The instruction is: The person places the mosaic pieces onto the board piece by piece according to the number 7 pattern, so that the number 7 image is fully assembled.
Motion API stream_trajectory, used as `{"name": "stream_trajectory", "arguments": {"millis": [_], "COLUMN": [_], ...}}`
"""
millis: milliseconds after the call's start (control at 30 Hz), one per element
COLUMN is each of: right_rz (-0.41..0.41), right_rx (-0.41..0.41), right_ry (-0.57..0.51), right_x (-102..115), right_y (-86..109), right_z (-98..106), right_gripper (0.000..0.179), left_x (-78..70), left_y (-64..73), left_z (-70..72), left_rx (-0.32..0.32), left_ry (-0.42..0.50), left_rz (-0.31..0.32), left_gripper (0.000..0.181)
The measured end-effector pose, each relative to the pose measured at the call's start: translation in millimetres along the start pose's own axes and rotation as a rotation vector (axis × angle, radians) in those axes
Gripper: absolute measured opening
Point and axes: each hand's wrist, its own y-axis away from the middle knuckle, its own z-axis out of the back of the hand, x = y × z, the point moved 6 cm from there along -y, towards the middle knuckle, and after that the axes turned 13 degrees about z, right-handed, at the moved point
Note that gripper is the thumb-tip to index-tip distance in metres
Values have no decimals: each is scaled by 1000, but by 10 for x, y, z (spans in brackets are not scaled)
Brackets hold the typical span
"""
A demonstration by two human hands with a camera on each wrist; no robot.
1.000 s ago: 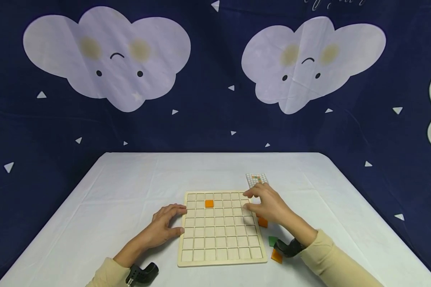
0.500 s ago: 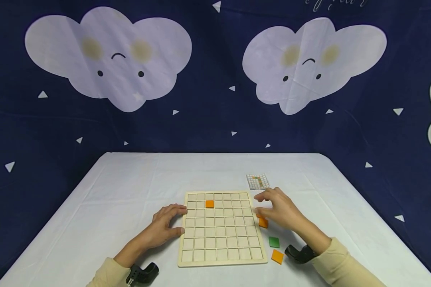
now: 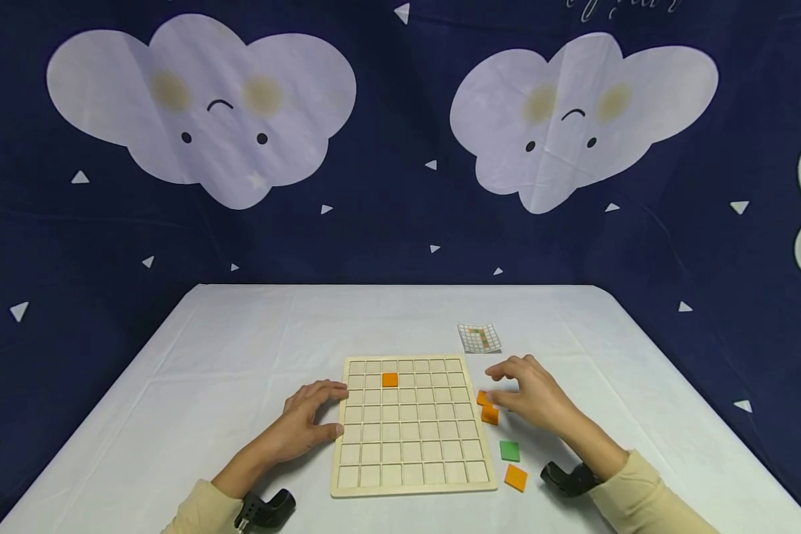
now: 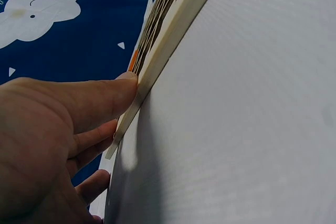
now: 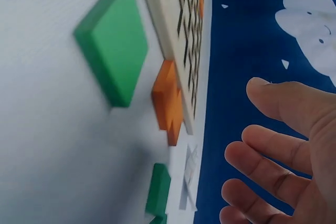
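A pale wooden grid board lies flat on the white table, one orange square tile in its second row from the far side. The left hand touches the board's left edge with extended fingers and thumb; the left wrist view shows its thumb at the rim. Off the right edge, the right hand hovers with parted, slightly bent fingers and nothing between them. Below its thumb are two orange tiles. Closer to the front are a green tile and another orange tile.
Behind the board's far right corner lies a small printed grid card. Green tiles, hidden by the hand in the head view, show in the right wrist view. A dark blue cloud-print cloth hangs behind the table.
The right hand has moved right and toward the front, from over the board's right edge to above the loose tiles, uncovering the card and front tiles. The left hand and board stay put.
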Motion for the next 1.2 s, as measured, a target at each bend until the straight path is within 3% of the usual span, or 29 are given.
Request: {"name": "stream_trajectory", "arguments": {"millis": [300, 1200], "right_rz": [9, -38], "right_rx": [-13, 76], "right_ry": [46, 77], "right_x": [-84, -279], "right_y": [53, 203], "right_z": [-4, -49], "right_gripper": [31, 34], "left_x": [-2, 12], "left_y": [0, -5], "left_z": [-8, -4], "left_rx": [9, 11], "left_ry": [5, 14], "left_rz": [-3, 11], "left_gripper": [49, 49]}}
